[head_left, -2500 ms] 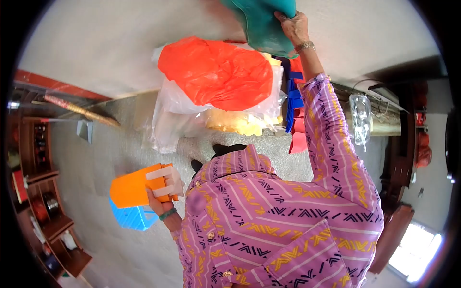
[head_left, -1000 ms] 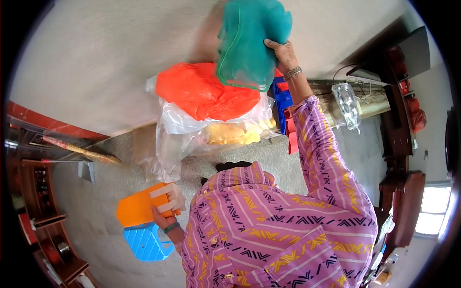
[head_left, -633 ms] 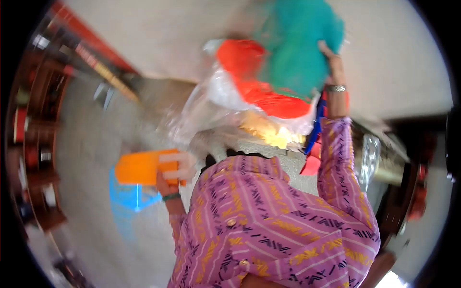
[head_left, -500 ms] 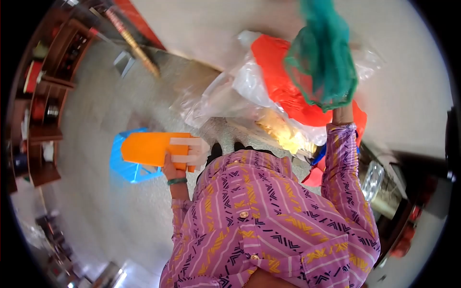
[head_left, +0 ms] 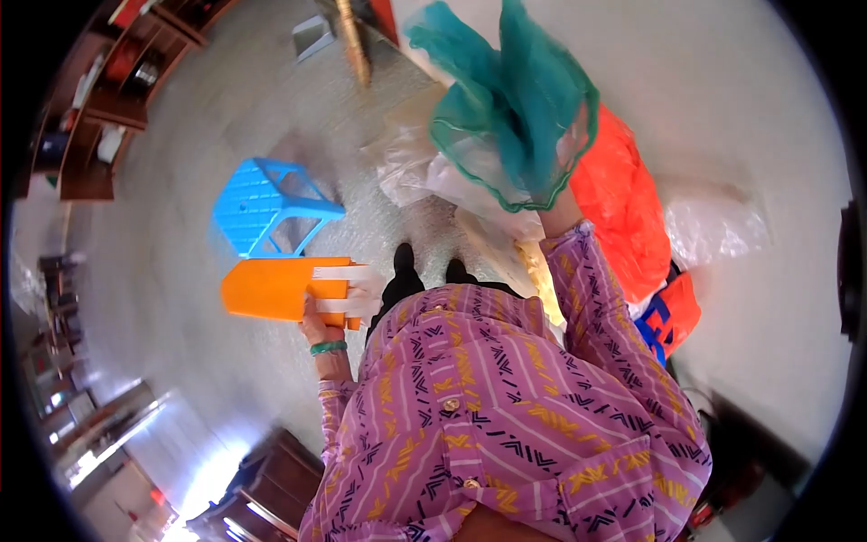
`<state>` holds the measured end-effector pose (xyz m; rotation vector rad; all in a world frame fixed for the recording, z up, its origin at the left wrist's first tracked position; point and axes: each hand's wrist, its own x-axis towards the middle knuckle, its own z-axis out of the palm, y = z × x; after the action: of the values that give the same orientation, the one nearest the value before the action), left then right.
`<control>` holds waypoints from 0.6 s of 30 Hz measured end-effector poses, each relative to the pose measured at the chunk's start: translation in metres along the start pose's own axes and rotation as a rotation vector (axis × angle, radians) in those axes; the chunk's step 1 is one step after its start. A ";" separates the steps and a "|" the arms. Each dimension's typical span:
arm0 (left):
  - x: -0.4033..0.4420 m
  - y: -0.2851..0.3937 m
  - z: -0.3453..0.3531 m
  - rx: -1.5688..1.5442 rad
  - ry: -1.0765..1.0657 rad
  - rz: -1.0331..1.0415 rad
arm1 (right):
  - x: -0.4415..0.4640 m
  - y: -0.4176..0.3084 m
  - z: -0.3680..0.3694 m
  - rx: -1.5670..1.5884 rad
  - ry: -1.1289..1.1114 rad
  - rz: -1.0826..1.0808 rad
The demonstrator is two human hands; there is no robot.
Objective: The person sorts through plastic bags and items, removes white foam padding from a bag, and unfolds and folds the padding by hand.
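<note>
My left hand (head_left: 313, 323) is closed on the near edge of a flat orange thing (head_left: 271, 289) with white straps at its right end; I cannot make out its exact kind. My right hand (head_left: 562, 215) is raised, with a green mesh bag (head_left: 515, 117) hanging over its fingers. The mesh hides most of that hand, but the bag is held up by it. Beyond and below the mesh bag lie clear plastic bags (head_left: 411, 172) and a red plastic bag (head_left: 625, 208).
A blue plastic stool (head_left: 248, 210) stands on the floor beyond the orange thing. Wooden shelves (head_left: 117, 108) are at the upper left, near a small grey stand (head_left: 312, 38). A red and blue bag (head_left: 666, 316) lies at right, beside a wall. Dark furniture (head_left: 262, 488) stands at lower left.
The view has turned, and the green mesh bag has swung leftward and spread out with my right hand. The blue stool, partly behind the orange thing before, now shows apart from it.
</note>
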<state>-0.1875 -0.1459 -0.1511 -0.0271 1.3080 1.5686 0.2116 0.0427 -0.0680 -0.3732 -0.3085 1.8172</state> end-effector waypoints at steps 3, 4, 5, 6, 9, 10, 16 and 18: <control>-0.007 -0.003 -0.006 0.025 0.108 0.047 | 0.021 0.037 -0.019 -0.017 -0.017 0.144; -0.003 -0.005 -0.012 0.020 0.125 0.050 | 0.019 0.053 -0.024 -0.064 0.031 0.193; 0.002 -0.011 -0.020 -0.003 0.147 0.025 | 0.008 0.069 -0.014 -0.189 0.155 0.257; -0.020 0.003 -0.026 -0.049 0.147 -0.001 | -0.003 0.085 -0.004 -0.302 0.273 0.334; -0.014 0.001 -0.027 -0.047 0.196 -0.004 | -0.009 0.131 -0.016 -0.492 0.369 0.502; -0.009 0.005 -0.028 -0.030 0.231 -0.003 | -0.005 0.145 -0.026 -0.544 0.403 0.565; 0.012 0.036 -0.024 -0.043 0.189 -0.011 | 0.117 0.138 0.003 -0.506 0.473 0.415; 0.026 0.052 -0.024 -0.075 0.169 0.020 | 0.170 0.118 0.037 -0.673 0.480 0.358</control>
<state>-0.2485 -0.1385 -0.1391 -0.1979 1.3826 1.6606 0.0498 0.1742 -0.0968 -1.3826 -0.5340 1.8549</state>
